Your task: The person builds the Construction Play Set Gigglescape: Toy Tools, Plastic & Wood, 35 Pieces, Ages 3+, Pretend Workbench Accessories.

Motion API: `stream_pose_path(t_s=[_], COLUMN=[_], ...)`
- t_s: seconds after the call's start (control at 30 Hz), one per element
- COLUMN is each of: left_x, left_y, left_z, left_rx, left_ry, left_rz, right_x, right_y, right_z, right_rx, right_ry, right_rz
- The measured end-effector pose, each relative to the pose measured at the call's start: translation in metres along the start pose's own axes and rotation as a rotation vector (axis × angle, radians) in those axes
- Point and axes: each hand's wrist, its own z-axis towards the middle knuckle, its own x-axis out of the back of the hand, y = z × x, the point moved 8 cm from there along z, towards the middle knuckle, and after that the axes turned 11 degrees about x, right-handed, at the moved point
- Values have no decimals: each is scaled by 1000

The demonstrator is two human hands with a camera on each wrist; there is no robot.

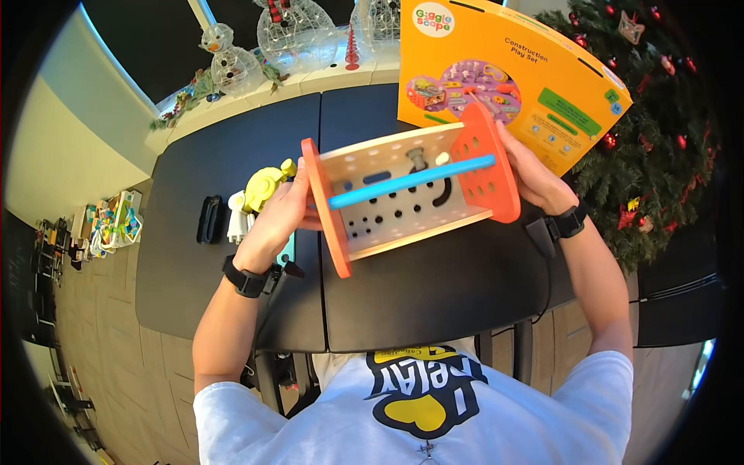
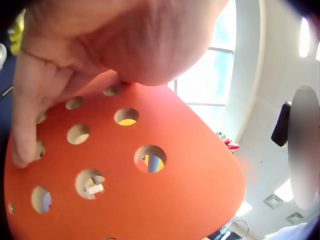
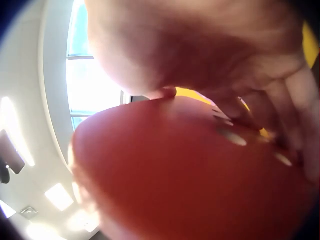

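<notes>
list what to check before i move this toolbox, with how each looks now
1. Left hand gripping its end of the toolbox: ok
2. Right hand gripping the other end: ok
3. Blue bar reaching both red ends: ok
4. Toolbox lined up with the table's near edge: not ok, it slants
5. Grey bolt seated tightly: cannot tell
6. Space between the toolbox and the cardboard box: cannot tell, they overlap in the head view
</notes>
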Motion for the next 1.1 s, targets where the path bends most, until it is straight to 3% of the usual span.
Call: stream_pose_path(t_s=[0.1, 0.2, 0.3, 0.43, 0.53, 0.57, 0.67, 0.83, 0.93, 1.1], left_x=[12, 15, 26, 18, 12, 13, 5, 4, 16, 19], left_y=[22, 44, 39, 43, 46, 45, 45, 29, 25, 18], left_z=[-5, -19, -11, -12, -14, -12, -17, -7, -2, -5], left_rx=[-140, -282, -334, -433, -592, -589, -580, -546, -554, -404], left_ry=[92, 86, -16, -81, -49, -83, -145, -188, -150, -192], left_rz=[-182, -382, -421, -414, -280, -242, -206, -175, 26, 108], right_x=[-17, -24, -36, -31, -25, -20, -22, -10, -10, -10], right_y=[-18, -39, -57, -45, -31, -23, -27, -10, -1, 15], right_z=[-12, -16, -23, -19, -26, -24, -28, -32, -37, -40], right_rx=[15, 171, 274, 394, 306, 296, 495, 474, 453, 376], right_ry=[-17, -37, 74, -11, -34, -26, -76, -34, -44, 2], right_rz=[232, 331, 320, 225, 73, 116, 6, 31, 1, -58])
